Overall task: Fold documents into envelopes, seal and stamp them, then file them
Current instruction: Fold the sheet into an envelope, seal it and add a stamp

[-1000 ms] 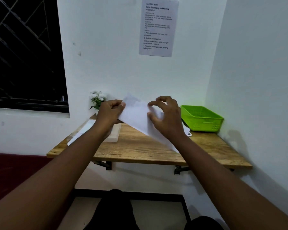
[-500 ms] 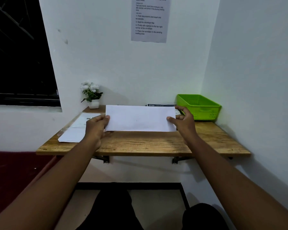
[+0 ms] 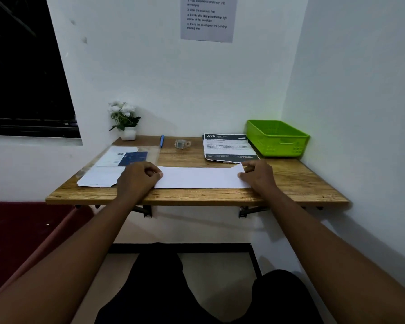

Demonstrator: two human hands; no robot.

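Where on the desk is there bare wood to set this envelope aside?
Bare wood lies between the tape dispenser and the envelope, and right of the right hand, in front of the green basket. The left side is crowded with papers; the printed documents fill the back right.

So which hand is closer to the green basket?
The right hand. It holds the right end of the envelope, just in front and to the left of the green basket. The left hand holds the envelope's far end, much farther away.
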